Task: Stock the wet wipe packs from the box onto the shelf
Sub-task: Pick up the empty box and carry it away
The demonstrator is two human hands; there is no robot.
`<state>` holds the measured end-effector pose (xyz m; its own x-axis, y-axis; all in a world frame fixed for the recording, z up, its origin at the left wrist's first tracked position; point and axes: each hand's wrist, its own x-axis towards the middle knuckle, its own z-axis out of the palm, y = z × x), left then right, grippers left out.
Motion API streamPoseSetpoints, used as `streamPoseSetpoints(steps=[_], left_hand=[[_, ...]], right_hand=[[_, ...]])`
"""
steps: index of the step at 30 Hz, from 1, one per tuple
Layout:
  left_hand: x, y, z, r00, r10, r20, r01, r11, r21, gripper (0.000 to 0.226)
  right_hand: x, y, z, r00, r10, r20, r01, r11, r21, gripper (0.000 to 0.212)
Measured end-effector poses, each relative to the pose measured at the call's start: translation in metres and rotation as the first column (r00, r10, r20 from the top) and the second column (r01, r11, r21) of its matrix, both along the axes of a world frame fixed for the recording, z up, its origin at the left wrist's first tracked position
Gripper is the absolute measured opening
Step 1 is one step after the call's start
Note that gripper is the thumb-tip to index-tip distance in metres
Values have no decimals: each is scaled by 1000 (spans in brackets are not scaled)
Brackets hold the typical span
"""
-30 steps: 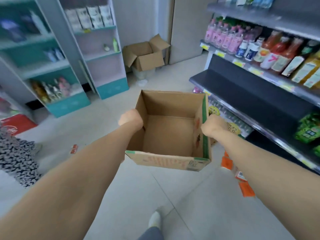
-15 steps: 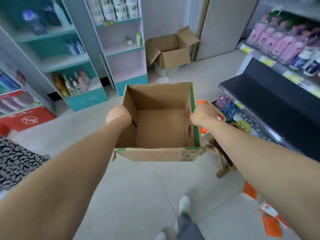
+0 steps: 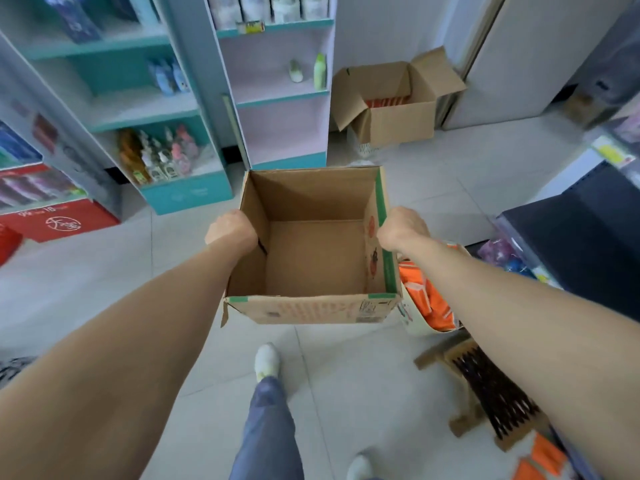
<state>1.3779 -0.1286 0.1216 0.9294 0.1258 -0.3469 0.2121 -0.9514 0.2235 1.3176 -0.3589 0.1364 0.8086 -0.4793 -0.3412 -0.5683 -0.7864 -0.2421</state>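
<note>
teal shelf [image 3: 114,114]: far left of my left hand, bottles on the lower tier, blurred.
left hand [image 3: 231,230]: clamped on the left wall of the box, fingers hidden over the rim.
box [image 3: 313,308]: held between both my hands above the floor, top open, I see only bare cardboard inside, no packs.
pink shelf [image 3: 282,98]: beyond the box, ahead of both hands, two small bottles on the middle tier.
second box [image 3: 398,105]: on the floor past my right hand, flaps open, red items inside.
right hand [image 3: 403,228]: gripping the green-edged right wall of the box.
orange packs [image 3: 427,299]: in a container just under my right forearm, can't tell the product.
stool [image 3: 485,393]: on the floor below my right forearm.
</note>
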Motion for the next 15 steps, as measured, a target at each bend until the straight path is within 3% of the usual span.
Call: streamPoseSetpoints(steps=[15], left_hand=[[370, 63, -144, 991, 55, -124, -46, 996, 81, 30]], right_hand=[[398, 63, -162, 994, 39, -99, -39, 999, -5, 24]])
